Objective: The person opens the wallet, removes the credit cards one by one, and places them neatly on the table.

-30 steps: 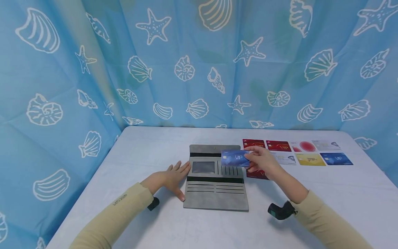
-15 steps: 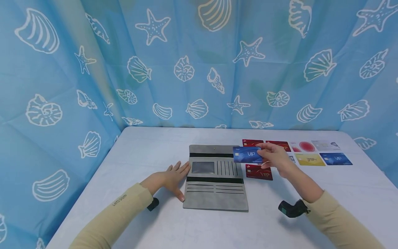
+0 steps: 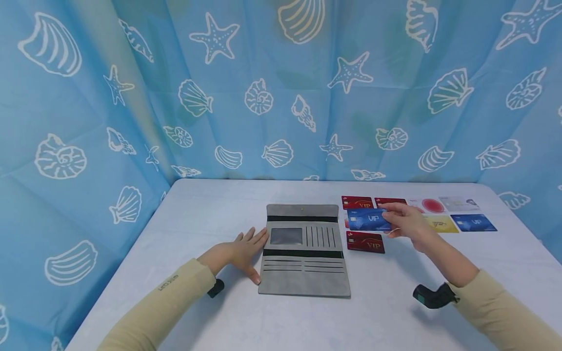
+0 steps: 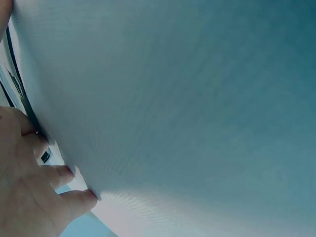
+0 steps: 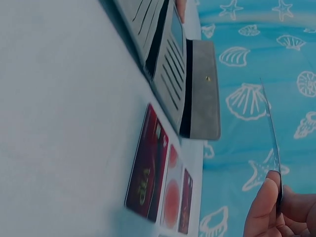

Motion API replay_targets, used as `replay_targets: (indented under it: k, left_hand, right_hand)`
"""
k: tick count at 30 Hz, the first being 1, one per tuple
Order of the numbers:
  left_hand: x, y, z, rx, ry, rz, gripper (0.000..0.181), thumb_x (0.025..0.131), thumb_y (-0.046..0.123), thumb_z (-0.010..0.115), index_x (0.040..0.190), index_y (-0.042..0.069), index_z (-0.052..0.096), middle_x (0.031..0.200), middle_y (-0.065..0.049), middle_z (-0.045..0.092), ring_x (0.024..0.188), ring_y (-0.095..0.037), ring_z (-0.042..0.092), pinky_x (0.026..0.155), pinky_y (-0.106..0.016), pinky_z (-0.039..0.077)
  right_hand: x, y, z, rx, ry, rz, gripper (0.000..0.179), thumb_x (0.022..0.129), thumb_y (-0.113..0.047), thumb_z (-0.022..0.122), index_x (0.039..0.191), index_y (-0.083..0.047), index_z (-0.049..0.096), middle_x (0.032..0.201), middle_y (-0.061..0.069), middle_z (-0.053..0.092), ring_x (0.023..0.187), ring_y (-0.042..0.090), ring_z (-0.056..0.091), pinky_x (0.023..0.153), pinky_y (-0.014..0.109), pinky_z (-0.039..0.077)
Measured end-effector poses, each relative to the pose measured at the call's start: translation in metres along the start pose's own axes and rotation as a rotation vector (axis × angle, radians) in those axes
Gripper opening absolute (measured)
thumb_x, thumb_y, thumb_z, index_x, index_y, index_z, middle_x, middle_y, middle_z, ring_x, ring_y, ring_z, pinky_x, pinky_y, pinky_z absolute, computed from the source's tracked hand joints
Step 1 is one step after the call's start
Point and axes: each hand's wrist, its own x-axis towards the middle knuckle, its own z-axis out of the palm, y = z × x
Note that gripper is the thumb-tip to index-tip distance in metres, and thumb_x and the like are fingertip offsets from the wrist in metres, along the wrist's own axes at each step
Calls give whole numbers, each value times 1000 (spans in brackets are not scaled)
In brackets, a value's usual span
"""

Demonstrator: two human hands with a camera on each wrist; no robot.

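Note:
A grey wallet [image 3: 305, 284] lies unfolded on the table, with card slots and a clear window pocket showing. My left hand [image 3: 244, 252] rests on the tabletop with fingers spread, fingertips and thumb at the wallet's left edge. In my right hand [image 3: 409, 224] a blue VIP card [image 3: 368, 220] is pinched by its right end, thumb against fingers. That card overlaps the rows of laid-out cards in the head view and hides part of them. The right wrist view shows it edge-on, raised off the table. A red VIP card [image 3: 365, 242] lies just right of the wallet.
Several cards lie in rows at the back right, among them a red card [image 3: 357, 201], a yellow card [image 3: 443, 224], another blue card [image 3: 474, 223] and a pale card [image 3: 458, 203]. Behind the white table [image 3: 210, 200] hangs a blue shell-patterned curtain [image 3: 246, 126].
My right hand has carried the blue VIP card rightward, from over the wallet's right side to over the laid-out cards. My left hand and the wallet have stayed in place.

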Motion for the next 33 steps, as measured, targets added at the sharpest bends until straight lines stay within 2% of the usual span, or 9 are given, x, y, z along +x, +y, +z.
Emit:
replay_targets:
  k: [5, 13, 21, 29, 33]
  left_hand:
    - [1, 0, 1, 1, 0, -3, 123, 62, 56, 75, 148, 10, 0, 155, -5, -6, 140, -32, -7, 112, -50, 4]
    - [3, -2, 4, 7, 5, -2, 123, 61, 56, 75, 148, 9, 1, 155, -5, -5, 140, -33, -5, 112, -51, 5]
    - [4, -3, 4, 12, 5, 10, 122, 62, 56, 75, 148, 9, 1, 155, -6, -6, 140, -33, -6, 111, -51, 5]
    - [3, -3, 2, 6, 4, 15, 121, 63, 55, 75, 148, 9, 1, 155, -5, -5, 140, -33, -5, 111, -51, 6]
    - [3, -3, 2, 8, -2, 15, 122, 63, 55, 75, 148, 9, 0, 155, -5, -6, 140, -33, -6, 111, -51, 6]
  right_hand:
    - [-2, 7, -8, -21, 13, 17, 57, 96, -34, 46, 139, -1, 32, 130, 29, 37, 80, 19, 57, 71, 26, 53]
    - [-5, 14, -18, -11, 29, 49, 56, 97, -31, 44, 140, 3, 30, 124, 31, 41, 73, 13, 58, 68, 26, 53]
    - [-8, 24, -31, -32, 42, 48, 54, 98, -29, 42, 140, 2, 29, 119, 29, 45, 75, 20, 60, 67, 26, 53]
    - [-10, 34, -39, -70, 72, 61, 53, 99, -27, 40, 141, 2, 27, 124, 31, 41, 74, 19, 58, 65, 24, 53]
    - [-11, 40, -42, -73, 69, 65, 53, 99, -26, 40, 140, 5, 27, 118, 29, 45, 70, 18, 57, 64, 22, 52]
